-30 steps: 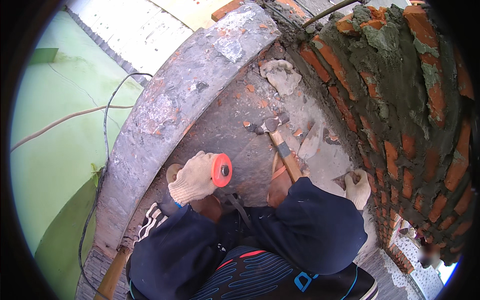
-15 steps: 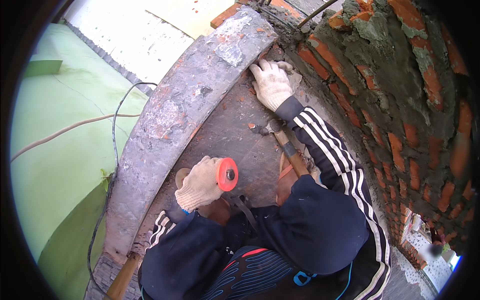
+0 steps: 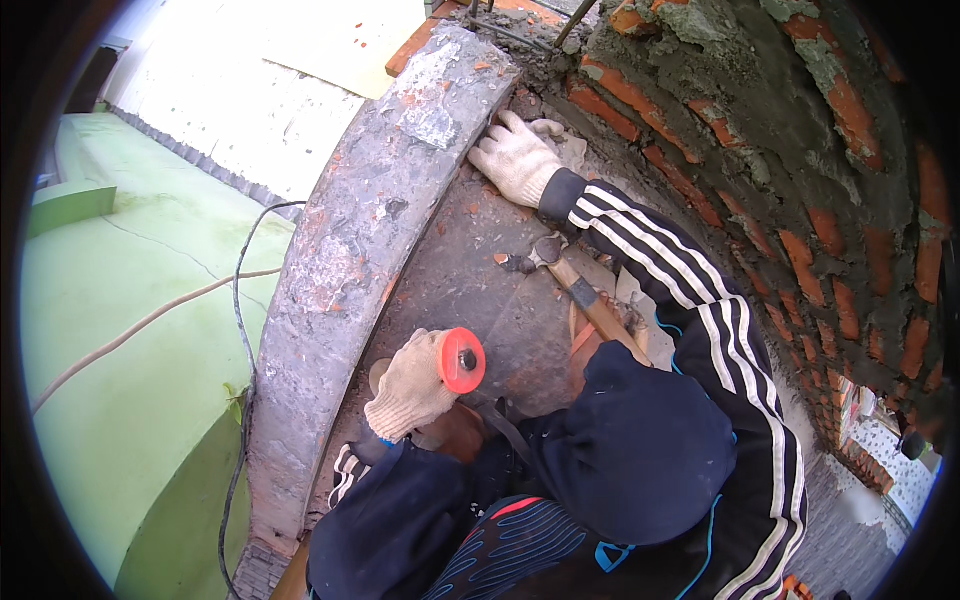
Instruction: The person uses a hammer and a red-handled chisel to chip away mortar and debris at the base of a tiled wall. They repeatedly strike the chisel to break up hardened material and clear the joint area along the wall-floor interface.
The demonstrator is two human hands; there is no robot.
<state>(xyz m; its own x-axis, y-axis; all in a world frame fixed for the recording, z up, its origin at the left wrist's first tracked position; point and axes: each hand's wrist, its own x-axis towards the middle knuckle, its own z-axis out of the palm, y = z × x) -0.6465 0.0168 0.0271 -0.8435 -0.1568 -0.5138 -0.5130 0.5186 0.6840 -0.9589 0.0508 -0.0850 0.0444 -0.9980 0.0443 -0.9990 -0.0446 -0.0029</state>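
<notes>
My left hand, in a pale knitted glove, is closed round a chisel with a round orange-red hand guard and a dark struck end facing up. The rest of its shaft is hidden by the glove. Farther off, my gloved right hand reaches to the inner edge of the rough concrete ledge, near the brick wall's foot. Its fingers are apart, and I see nothing held in it. Between my hands a hammer lies on the dusty floor, its wooden handle running back toward my right knee.
A brick wall with rough mortar rises on the right. Beyond the ledge at left is a green surface with a black cable and a tan hose. Thin rods stick out at the top. Brick crumbs lie about.
My view has shifted slightly, so the ledge and wall sit differently in the picture. Both hands keep nearly the same places; the chisel stays in my left hand and the hammer still lies there.
</notes>
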